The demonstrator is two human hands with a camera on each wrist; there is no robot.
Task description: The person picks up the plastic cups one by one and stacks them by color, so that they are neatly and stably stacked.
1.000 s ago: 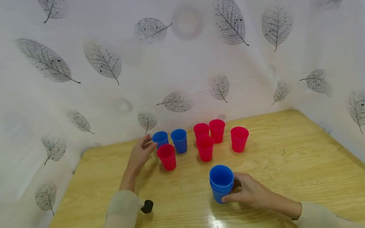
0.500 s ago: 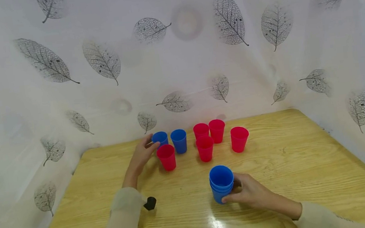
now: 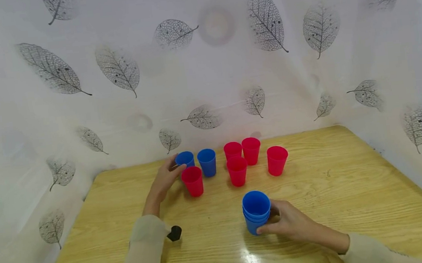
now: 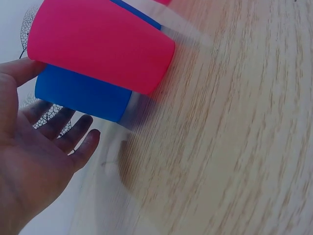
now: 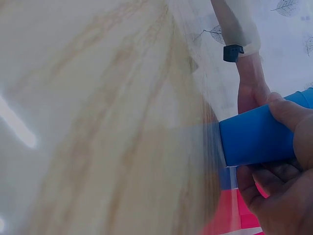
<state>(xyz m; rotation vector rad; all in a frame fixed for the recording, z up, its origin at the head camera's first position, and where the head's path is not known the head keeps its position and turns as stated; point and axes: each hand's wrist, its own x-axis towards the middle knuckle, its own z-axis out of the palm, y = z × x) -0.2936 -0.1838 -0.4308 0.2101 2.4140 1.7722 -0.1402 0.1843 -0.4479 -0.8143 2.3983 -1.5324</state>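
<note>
At the back left, a blue cup [image 3: 185, 158] stands upright behind a red cup [image 3: 193, 182]. My left hand [image 3: 165, 181] grips that blue cup from the left, its thumb [image 4: 23, 71] by the rim and its fingers along the far side. In the left wrist view the red cup [image 4: 102, 44] covers part of the blue cup [image 4: 80, 93]. My right hand [image 3: 292, 223] holds a stack of nested blue cups [image 3: 254, 223] upright on the table near the middle, thumb on the front, fingers partly hidden behind.
A second blue cup [image 3: 207, 163] stands just right of the gripped one. Further right are several red cups [image 3: 237, 171], with one red cup [image 3: 277, 161] apart from them. The wooden table [image 3: 336, 187] meets a leaf-patterned curtain [image 3: 204, 72] at the back.
My left hand has moved slightly right and closed in round the back-left blue cup. My right hand and the blue stack have stayed in place.
</note>
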